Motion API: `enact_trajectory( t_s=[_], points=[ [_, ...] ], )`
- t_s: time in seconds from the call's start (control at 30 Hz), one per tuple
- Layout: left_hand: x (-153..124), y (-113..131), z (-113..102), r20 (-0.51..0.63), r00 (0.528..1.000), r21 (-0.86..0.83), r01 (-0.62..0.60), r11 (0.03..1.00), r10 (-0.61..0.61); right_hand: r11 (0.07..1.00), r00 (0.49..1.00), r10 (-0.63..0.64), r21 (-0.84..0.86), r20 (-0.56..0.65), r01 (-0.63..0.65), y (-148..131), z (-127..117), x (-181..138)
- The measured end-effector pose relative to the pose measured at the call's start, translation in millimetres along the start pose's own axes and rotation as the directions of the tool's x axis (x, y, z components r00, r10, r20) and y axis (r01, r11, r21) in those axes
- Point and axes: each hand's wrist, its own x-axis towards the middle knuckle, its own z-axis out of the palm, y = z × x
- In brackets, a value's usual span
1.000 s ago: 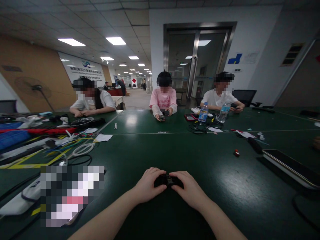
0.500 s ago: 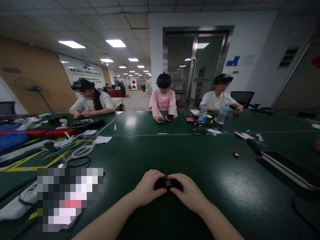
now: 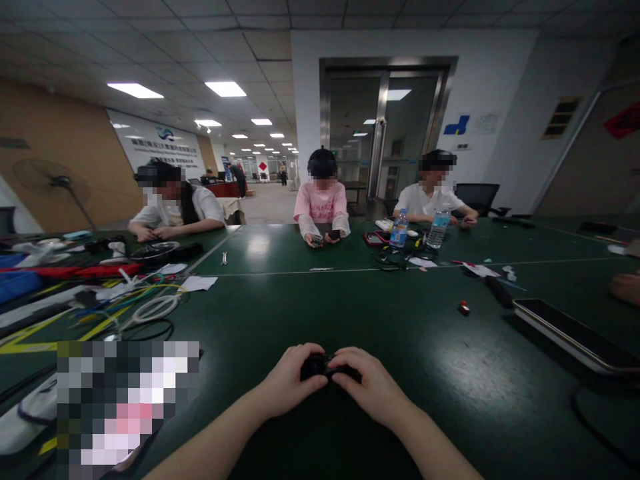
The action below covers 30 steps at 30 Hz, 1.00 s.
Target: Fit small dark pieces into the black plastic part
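Note:
Low over the dark green table, both of my hands hold one small black object between them. My left hand has its thumb and fingers closed around the object's left part. From the other side, my right hand pinches the object with bent fingers and thumb. The fingertips of the two hands nearly meet. Much of the object lies behind my fingers, and its kind is too dark to make out.
A power bank-like slab lies to the right, with a small red-and-silver piece near it. Cables and a blurred-out flat item lie left. Two bottles stand beyond. Three people sit opposite; another person's hand shows at right.
The whole view has shifted slightly left. My right fingers have moved in over the middle of the black object, hiding the part that showed between my hands. More of the hand at the right edge shows.

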Motion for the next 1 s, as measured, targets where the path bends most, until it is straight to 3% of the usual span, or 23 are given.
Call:
enact_trajectory(
  t_s=[1.0],
  points=[
    [0.2, -3.6, 1.5, -0.025, 0.999, -0.06, -0.024, 0.998, 0.022, 0.999, 1.0, -0.007, 0.046, -0.004, 0.007, 0.6, -0.3, -1.7]
  ],
)
